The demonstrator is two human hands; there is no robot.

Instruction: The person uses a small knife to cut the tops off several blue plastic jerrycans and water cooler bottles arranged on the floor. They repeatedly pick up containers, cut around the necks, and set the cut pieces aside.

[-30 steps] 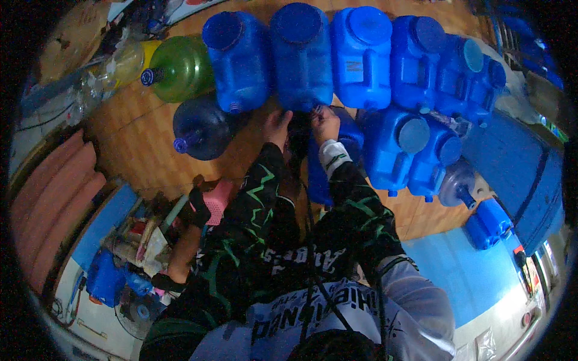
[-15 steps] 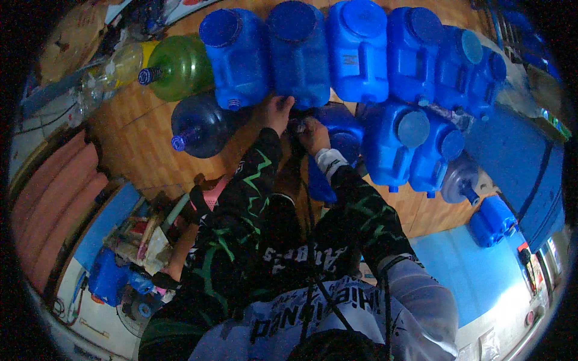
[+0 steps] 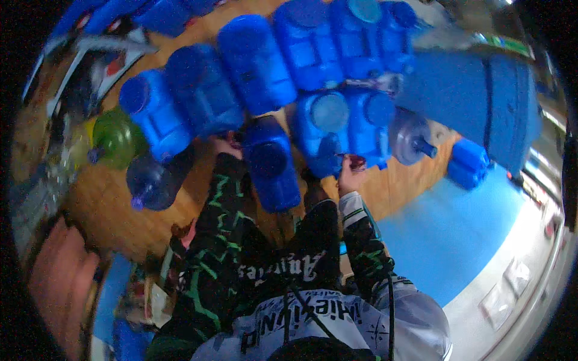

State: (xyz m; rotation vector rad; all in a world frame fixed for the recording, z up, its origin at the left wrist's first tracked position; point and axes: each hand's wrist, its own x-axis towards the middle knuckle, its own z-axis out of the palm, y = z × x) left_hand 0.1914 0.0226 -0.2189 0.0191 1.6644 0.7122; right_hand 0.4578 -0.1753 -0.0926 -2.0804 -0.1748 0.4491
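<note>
My left hand (image 3: 227,146) is at the lower end of a dark blue water jug (image 3: 205,90), in shadow. Its fingers are blurred and partly hidden against the jug. My right hand (image 3: 349,179) is closed, pinching a small dark reddish thing (image 3: 357,162) too blurred to name. That hand is just in front of two blue jugs with round lids, the left one (image 3: 322,135) and the right one (image 3: 370,126). Between my hands lies another blue jug (image 3: 280,186) with a dark round lid.
More blue jugs (image 3: 307,48) form a row at the back. To the left lie a green round bottle (image 3: 119,141) and a dark blue one (image 3: 153,183). A clear purplish bottle (image 3: 409,138) and a smaller blue container (image 3: 468,165) are at the right, near a large blue box (image 3: 463,90).
The view has swung right. My hands, close together before, are now apart. My right hand has moved right, in front of the lidded jugs, with the small reddish thing; the left stays by the jugs.
</note>
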